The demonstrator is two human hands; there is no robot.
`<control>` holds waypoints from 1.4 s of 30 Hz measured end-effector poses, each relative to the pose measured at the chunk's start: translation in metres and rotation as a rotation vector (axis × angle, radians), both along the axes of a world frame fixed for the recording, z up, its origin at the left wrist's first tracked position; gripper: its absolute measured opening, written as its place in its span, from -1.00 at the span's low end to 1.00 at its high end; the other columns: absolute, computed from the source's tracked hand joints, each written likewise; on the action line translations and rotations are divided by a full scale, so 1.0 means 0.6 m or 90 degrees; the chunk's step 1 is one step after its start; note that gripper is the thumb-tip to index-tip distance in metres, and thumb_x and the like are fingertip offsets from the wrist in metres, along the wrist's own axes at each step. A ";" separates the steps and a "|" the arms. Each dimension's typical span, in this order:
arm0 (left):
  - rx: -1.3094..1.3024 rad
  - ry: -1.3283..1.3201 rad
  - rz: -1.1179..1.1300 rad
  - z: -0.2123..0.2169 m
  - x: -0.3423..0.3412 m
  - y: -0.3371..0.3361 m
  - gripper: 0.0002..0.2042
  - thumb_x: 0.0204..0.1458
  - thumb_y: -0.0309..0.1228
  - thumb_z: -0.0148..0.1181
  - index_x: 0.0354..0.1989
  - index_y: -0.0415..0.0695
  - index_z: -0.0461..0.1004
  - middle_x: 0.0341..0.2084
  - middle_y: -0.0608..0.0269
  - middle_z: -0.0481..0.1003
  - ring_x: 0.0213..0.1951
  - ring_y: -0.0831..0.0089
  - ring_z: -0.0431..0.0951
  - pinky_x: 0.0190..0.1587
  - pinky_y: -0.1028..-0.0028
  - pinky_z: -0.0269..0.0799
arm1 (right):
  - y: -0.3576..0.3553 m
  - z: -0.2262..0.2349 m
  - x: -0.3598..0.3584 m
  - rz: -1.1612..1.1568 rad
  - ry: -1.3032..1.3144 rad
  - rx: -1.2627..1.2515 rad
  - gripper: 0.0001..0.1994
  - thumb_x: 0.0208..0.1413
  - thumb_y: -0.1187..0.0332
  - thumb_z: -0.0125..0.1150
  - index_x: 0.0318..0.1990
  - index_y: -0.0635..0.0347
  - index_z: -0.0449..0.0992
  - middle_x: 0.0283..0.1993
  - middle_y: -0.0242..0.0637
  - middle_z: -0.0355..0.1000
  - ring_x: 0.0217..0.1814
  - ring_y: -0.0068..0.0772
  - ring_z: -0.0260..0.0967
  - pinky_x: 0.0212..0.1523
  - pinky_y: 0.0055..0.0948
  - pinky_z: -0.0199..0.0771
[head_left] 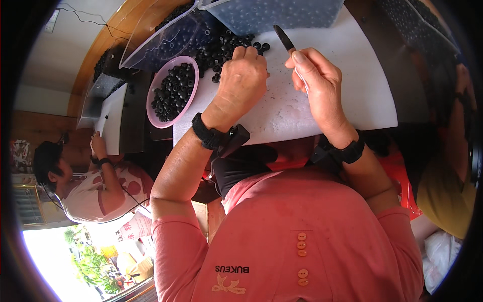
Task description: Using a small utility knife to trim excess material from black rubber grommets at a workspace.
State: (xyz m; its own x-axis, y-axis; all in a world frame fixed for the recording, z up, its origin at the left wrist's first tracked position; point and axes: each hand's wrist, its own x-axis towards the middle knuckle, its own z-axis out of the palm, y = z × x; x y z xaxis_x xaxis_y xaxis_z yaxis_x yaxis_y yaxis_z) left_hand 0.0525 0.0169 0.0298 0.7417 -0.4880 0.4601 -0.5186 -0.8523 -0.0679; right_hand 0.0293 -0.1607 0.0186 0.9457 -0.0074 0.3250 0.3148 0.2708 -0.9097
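Note:
My right hand (320,83) is wrapped round the pale handle of a small knife (284,38). Its dark blade points up and to the left, above the white work surface (352,70). My left hand (244,78) is closed, fingers curled under beside a pile of small black ring-shaped parts (229,43). Whatever its fingertips hold is hidden behind the hand. To the left of that hand stands a pink bowl (165,124) filled with similar black parts (173,93). Each of my wrists wears a black strap with a small device.
A translucent bin (282,15) of round parts stands at the far edge. Another clear bin (161,48), tipped toward the pile, lies behind the bowl. At the left a co-worker (100,186) sits at another white board (113,121); part of another person (448,186) shows at the right.

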 end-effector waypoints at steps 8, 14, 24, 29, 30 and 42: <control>-0.174 0.101 -0.106 0.016 -0.070 0.013 -0.88 -0.13 -0.56 0.31 -0.38 -0.20 0.53 -0.42 0.18 0.45 -0.28 0.16 0.49 -0.28 0.23 0.45 | 0.001 0.001 -0.002 -0.006 -0.005 -0.034 -0.66 0.35 0.20 0.17 -0.42 0.25 0.51 -0.64 -0.56 0.17 -0.59 -0.75 0.05 -0.57 -0.60 0.00; -0.276 0.132 -0.066 0.000 -0.103 0.023 -0.84 -0.08 -0.57 0.36 -0.31 -0.19 0.55 -0.41 0.18 0.46 -0.30 0.19 0.49 -0.29 0.27 0.43 | 0.005 0.003 -0.001 0.004 -0.014 -0.068 -0.67 0.35 0.21 0.18 -0.42 0.26 0.52 -0.64 -0.56 0.18 -0.59 -0.75 0.04 -0.57 -0.60 -0.01; -0.372 0.093 0.011 -0.036 -0.117 0.022 -0.80 -0.16 -0.57 0.40 -0.33 -0.18 0.54 -0.38 0.18 0.49 -0.28 0.16 0.51 -0.29 0.25 0.48 | 0.008 0.009 -0.007 0.033 -0.021 -0.103 -0.70 0.33 0.24 0.20 -0.40 0.26 0.52 -0.58 -0.57 0.25 -0.56 -0.76 0.06 -0.56 -0.61 0.04; -0.233 0.025 0.026 -0.018 -0.125 0.012 -0.79 -0.14 -0.54 0.42 -0.30 -0.20 0.57 -0.39 0.16 0.49 -0.27 0.15 0.50 -0.28 0.27 0.48 | 0.011 0.012 -0.012 0.039 -0.023 -0.149 -0.71 0.37 0.19 0.12 -0.33 0.20 0.55 -0.59 -0.57 0.22 -0.54 -0.75 0.08 -0.51 -0.62 0.02; -0.217 0.018 0.040 -0.018 -0.123 0.011 -0.79 -0.13 -0.54 0.41 -0.29 -0.21 0.57 -0.39 0.16 0.48 -0.28 0.17 0.50 -0.28 0.27 0.47 | 0.011 0.010 -0.009 0.037 -0.032 -0.167 -0.71 0.36 0.20 0.15 -0.34 0.23 0.54 -0.61 -0.55 0.21 -0.55 -0.73 0.06 -0.53 -0.59 0.04; -1.034 0.520 0.000 -0.008 -0.128 0.022 -0.84 0.23 -0.49 0.20 -0.11 -0.30 0.59 -0.40 0.30 0.53 -0.48 0.63 0.40 -0.43 0.58 0.34 | 0.019 -0.004 -0.008 0.029 -0.144 -0.408 -0.72 0.31 0.17 0.18 -0.32 0.21 0.53 -0.65 -0.19 0.31 -0.63 -0.26 0.27 -0.53 -0.27 0.24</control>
State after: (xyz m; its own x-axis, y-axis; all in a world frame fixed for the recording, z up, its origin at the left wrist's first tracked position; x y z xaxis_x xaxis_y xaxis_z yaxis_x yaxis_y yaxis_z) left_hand -0.0242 0.0303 0.0249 0.9996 0.0256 -0.0131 0.0079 0.1951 0.9807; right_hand 0.0243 -0.1494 0.0164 0.8487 0.2912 0.4416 0.5172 -0.2817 -0.8082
